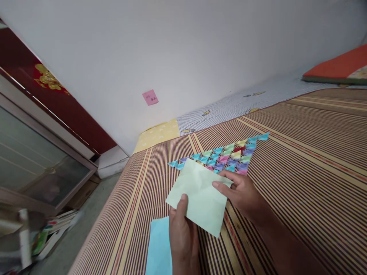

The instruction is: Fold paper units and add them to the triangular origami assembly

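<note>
A square sheet of pale green paper [200, 191] is held up between both hands, flat and unfolded, with light creases. My left hand [183, 233] grips its lower left edge, thumb on top and fingers beneath. At the right corner, my right hand [241, 191] pinches the sheet between thumb and fingers. Behind the sheet, small folded paper pieces [223, 156] in several colours lie in rows on the striped mat, partly hidden by it. Light blue paper [158, 246] lies beside my left wrist, which covers part of it.
The striped mat [301, 152] covers the bed surface up to the white wall [200, 49]. A pink note [150, 97] is stuck there. An orange cushion [335, 63] lies far right. To the left are the bed's edge, the floor and a glass-panelled frame [43, 152].
</note>
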`<move>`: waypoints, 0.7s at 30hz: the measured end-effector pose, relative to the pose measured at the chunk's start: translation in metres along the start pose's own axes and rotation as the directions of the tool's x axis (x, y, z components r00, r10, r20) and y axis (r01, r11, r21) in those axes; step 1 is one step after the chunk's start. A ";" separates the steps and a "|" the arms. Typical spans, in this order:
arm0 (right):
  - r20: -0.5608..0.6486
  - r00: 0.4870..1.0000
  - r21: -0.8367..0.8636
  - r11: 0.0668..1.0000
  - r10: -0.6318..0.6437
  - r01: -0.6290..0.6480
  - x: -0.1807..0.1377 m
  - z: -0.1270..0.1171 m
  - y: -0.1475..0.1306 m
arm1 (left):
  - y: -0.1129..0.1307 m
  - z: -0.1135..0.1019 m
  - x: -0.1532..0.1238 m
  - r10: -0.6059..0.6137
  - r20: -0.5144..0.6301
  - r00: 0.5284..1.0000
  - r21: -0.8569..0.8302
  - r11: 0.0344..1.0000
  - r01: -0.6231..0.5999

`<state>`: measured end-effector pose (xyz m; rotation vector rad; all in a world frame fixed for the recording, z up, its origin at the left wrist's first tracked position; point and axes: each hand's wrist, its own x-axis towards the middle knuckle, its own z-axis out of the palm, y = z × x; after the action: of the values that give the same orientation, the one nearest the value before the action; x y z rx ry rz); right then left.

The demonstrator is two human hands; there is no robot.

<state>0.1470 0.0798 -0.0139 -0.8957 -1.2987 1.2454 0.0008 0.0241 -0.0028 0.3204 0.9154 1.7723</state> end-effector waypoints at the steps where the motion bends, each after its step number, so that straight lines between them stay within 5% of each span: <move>1: 0.011 1.000 -0.002 1.000 -0.004 0.004 0.000 0.000 0.000 | -0.001 -0.001 0.000 -0.004 0.005 1.000 0.012 1.000 0.004; 8: 0.060 0.995 0.131 0.988 0.074 -0.081 0.002 -0.006 0.006 | 0.010 -0.008 0.008 -0.114 -0.006 0.993 -0.163 0.980 0.111; 13: 0.025 0.978 0.372 0.906 0.206 -0.201 0.004 -0.008 0.005 | 0.020 -0.014 0.008 -0.011 0.105 0.994 -0.217 0.976 0.034; 17: 0.011 0.968 0.465 0.856 0.251 -0.227 0.006 -0.004 0.010 | 0.011 -0.022 0.004 0.055 0.269 0.961 0.003 0.998 -0.058; 21: 0.170 0.949 0.409 0.857 0.267 -0.314 0.003 0.002 0.012 | -0.006 -0.029 0.006 0.063 0.165 0.984 0.216 0.971 -0.098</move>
<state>0.1431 0.0844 -0.0251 -0.7229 -0.9259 1.7604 -0.0151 0.0177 -0.0274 0.6422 1.0008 1.6926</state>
